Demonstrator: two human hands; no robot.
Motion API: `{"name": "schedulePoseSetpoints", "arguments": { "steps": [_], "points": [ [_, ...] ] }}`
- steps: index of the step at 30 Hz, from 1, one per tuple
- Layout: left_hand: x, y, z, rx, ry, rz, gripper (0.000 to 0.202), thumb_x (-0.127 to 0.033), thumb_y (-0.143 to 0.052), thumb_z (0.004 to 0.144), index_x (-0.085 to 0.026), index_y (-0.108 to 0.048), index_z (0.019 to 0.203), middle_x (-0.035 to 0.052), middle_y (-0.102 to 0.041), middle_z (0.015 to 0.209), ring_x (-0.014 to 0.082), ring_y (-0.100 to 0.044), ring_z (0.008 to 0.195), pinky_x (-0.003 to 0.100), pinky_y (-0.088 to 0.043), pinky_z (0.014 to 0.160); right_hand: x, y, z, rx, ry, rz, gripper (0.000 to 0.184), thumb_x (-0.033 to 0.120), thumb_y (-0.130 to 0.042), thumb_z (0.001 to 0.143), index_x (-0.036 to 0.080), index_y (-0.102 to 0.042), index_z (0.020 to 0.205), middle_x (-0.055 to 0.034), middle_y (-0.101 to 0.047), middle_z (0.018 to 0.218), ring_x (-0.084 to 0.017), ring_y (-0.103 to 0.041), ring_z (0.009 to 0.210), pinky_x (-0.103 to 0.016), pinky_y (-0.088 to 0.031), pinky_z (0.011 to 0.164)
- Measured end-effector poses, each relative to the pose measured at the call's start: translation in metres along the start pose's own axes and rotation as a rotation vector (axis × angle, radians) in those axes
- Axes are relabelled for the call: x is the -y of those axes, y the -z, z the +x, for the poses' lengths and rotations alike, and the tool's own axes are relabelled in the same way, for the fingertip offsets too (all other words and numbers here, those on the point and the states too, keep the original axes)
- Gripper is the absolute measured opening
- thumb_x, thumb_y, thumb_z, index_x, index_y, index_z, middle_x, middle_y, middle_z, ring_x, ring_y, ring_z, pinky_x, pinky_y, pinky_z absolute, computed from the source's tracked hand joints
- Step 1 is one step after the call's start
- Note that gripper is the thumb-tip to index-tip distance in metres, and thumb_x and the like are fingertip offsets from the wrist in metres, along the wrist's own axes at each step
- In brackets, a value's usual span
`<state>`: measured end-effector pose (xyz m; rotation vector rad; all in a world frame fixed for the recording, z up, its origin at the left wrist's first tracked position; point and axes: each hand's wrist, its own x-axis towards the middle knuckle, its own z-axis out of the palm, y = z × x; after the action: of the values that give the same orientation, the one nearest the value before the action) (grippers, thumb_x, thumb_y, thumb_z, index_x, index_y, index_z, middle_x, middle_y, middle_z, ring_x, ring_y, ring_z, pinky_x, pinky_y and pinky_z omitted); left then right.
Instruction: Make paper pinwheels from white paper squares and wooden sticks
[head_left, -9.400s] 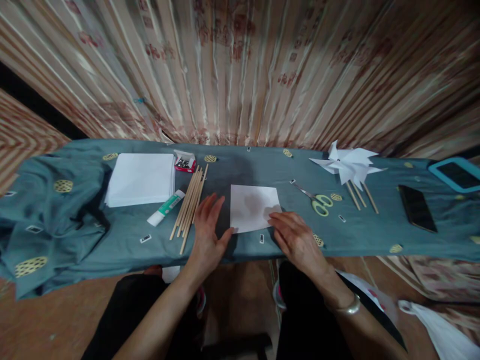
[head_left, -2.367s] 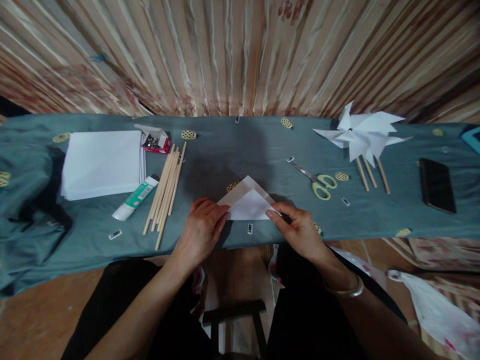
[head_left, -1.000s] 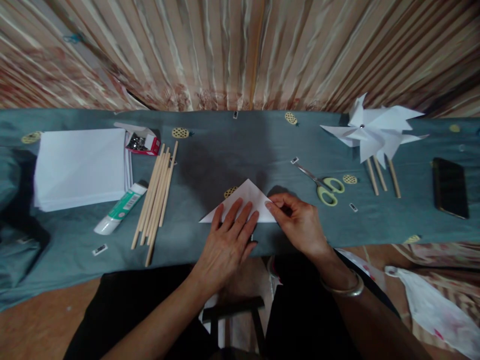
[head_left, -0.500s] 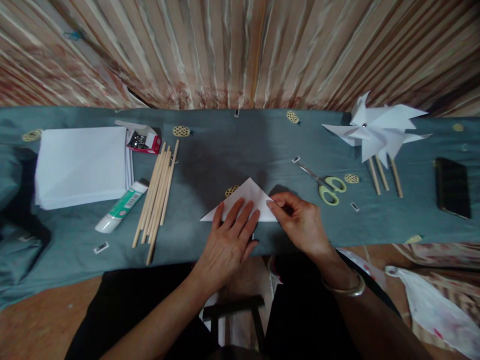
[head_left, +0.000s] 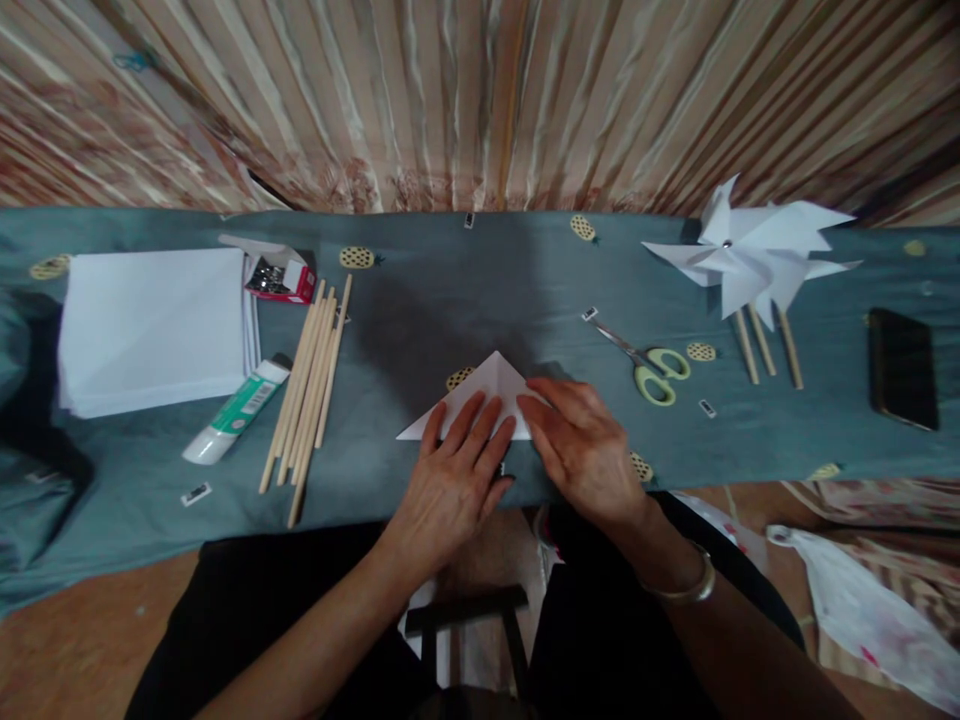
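Note:
A white sheet of paper [head_left: 495, 378], folded into a triangle, lies near the table's front edge with its peak pointing away from me. My left hand [head_left: 454, 470] rests flat on its lower middle, fingers spread. Over the triangle's right part lies my right hand [head_left: 581, 445], its fingers stretched out and pressing on the paper; they cover the right corner. Scissors [head_left: 651, 368] with pale green handles lie a short way beyond my right hand, touched by neither hand.
To the left are a paper stack [head_left: 154, 330], a red box of metal pins [head_left: 281, 278], a glue tube [head_left: 236, 412] and several wooden sticks [head_left: 309, 375]. White paper pinwheels [head_left: 754, 255] on sticks and a phone [head_left: 902, 368] lie right. A curtain [head_left: 450, 110] hangs behind the table.
My right hand has gone from pinching the triangle's right corner to lying over that side with fingers extended, slightly further left. My left hand stays on the paper.

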<state>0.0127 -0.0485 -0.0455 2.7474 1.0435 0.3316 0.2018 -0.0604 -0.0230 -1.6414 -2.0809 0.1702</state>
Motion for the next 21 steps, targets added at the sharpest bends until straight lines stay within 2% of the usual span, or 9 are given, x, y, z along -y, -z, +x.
{"name": "schedulePoseSetpoints", "arguments": {
  "steps": [3, 6, 13, 18, 21],
  "points": [
    [0.000, 0.000, 0.000, 0.024, -0.002, 0.006, 0.051, -0.041, -0.043, 0.099, -0.013, -0.045, 0.141, 0.0141, -0.047, 0.151, 0.0315, -0.037, 0.143, 0.058, -0.030, 0.116, 0.006, -0.003, -0.003, 0.047, 0.046, 0.039, 0.029, 0.021, -0.045, 0.097, 0.021, -0.073, 0.105, -0.0082, -0.074, 0.108, -0.022, -0.067, 0.100, -0.040, -0.055, 0.093],
    [-0.001, 0.000, 0.000, 0.025, -0.001, 0.015, 0.052, -0.042, -0.043, 0.099, -0.011, -0.045, 0.141, 0.0142, -0.047, 0.151, 0.0316, -0.037, 0.143, 0.057, -0.030, 0.116, 0.009, -0.007, -0.006, 0.024, 0.020, 0.068, 0.025, 0.021, -0.048, 0.097, 0.018, -0.072, 0.099, -0.0088, -0.075, 0.104, -0.022, -0.067, 0.096, -0.040, -0.056, 0.091],
    [0.000, 0.000, -0.002, 0.013, -0.009, 0.042, 0.054, -0.043, -0.039, 0.100, -0.008, -0.045, 0.141, 0.0166, -0.047, 0.150, 0.0307, -0.038, 0.143, 0.056, -0.030, 0.116, 0.012, -0.016, -0.008, -0.034, -0.098, 0.108, 0.013, 0.024, -0.056, 0.091, 0.019, -0.069, 0.093, -0.0094, -0.072, 0.105, -0.024, -0.066, 0.098, -0.043, -0.053, 0.093],
    [-0.001, 0.002, -0.009, 0.002, -0.014, 0.048, 0.056, -0.043, -0.042, 0.099, -0.005, -0.043, 0.141, 0.0196, -0.047, 0.149, 0.0320, -0.040, 0.142, 0.057, -0.031, 0.115, 0.014, -0.018, -0.009, -0.042, -0.095, 0.099, 0.011, 0.023, -0.058, 0.090, 0.019, -0.066, 0.095, -0.0096, -0.071, 0.106, -0.025, -0.065, 0.098, -0.043, -0.053, 0.093],
    [0.000, 0.001, -0.016, 0.014, -0.009, 0.049, 0.059, -0.045, -0.045, 0.098, -0.008, -0.042, 0.143, 0.0192, -0.043, 0.152, 0.0333, -0.037, 0.143, 0.057, -0.030, 0.115, 0.013, -0.016, -0.011, -0.023, -0.083, 0.098, 0.012, 0.023, -0.056, 0.091, 0.020, -0.066, 0.097, -0.0089, -0.071, 0.109, -0.025, -0.064, 0.101, -0.043, -0.051, 0.095]
  ]
}}
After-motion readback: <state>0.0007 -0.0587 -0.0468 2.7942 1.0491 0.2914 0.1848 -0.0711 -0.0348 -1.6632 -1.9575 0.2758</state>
